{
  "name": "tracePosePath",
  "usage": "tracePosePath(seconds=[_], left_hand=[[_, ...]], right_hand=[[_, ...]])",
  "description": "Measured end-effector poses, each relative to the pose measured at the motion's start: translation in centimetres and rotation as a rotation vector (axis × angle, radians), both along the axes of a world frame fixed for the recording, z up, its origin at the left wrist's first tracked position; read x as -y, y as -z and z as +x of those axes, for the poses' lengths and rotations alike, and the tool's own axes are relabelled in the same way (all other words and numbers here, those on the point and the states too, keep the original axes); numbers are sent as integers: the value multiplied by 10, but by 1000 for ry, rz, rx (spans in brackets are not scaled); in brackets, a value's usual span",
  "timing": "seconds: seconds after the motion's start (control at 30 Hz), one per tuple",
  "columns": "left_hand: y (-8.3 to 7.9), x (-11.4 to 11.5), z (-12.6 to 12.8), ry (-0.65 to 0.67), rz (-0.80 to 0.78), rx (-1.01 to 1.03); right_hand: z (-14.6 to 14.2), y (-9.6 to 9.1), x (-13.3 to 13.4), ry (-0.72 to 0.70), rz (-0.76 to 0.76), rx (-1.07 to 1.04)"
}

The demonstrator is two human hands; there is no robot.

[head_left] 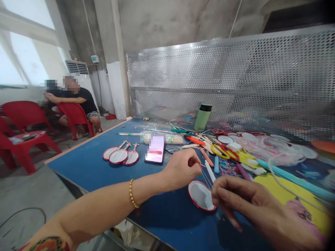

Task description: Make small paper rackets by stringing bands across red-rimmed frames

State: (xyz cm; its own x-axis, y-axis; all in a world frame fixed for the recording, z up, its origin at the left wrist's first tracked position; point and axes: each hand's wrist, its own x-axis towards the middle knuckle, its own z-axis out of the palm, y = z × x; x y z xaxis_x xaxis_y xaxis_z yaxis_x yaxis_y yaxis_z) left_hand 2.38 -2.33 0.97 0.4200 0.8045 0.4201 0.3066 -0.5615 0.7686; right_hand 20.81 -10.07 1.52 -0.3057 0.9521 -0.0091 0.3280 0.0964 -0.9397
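My left hand (181,166), with a gold bead bracelet (132,195) at its wrist, is closed in a pinch above the blue table. Thin pale thread (206,177) runs from its fingertips to my right hand (242,197), whose thumb and forefinger pinch the other end. Under the thread lies a white round disc with a red rim (201,196), partly covered by my right fingers. Just beyond it is a white pen-like stick (209,171). A lit phone (155,150) stands tilted left of my left hand.
Several small red-rimmed round paddles (119,156) lie at the left. A green bottle (203,118) stands at the back before a perforated metal screen (230,76). Yellow- and red-handled scissors (221,152), sticks and plastic bags clutter the right. A person (78,99) sits on a red chair.
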Motion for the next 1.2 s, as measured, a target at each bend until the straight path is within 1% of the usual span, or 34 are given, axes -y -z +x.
tracePosePath(seconds=[0.07,0.13,0.2,0.27,0.3,0.37,0.4,0.43,0.5,0.53,0.6,0.73,0.87,1.03,1.1,1.2], left_hand=[[-1,4,0,52,9,39],[-2,8,0,136,12,64],[-3,12,0,240,-15,48],[-5,12,-1,313,-62,7],[-7,10,-2,323,-76,-11],[-10,6,-6,270,-62,-60],[-12,5,-8,234,-42,-118],[-13,4,-11,212,-23,-214],[-13,4,-15,229,-11,-440],[-12,6,-17,251,1,-533],[-10,9,-18,280,53,-657],[-5,15,-15,280,154,-767],[-6,17,-11,296,131,-761],[-7,19,-10,272,87,-729],[-8,20,-9,244,73,-685],[-13,22,-10,225,78,-554]], right_hand=[[1,3,0,33,-93,-2],[3,5,1,72,-117,10],[5,5,2,113,-93,42],[7,3,2,163,-32,68],[9,2,2,185,5,79],[14,0,1,220,89,99],[16,-1,0,233,132,110],[19,-2,-1,240,168,127],[24,-2,-1,238,213,182],[25,-1,-1,228,216,224],[26,0,1,200,190,317],[21,4,3,162,155,460],[20,10,3,125,228,559],[23,13,1,120,253,574],[23,13,1,138,247,602],[23,9,1,187,236,645]])
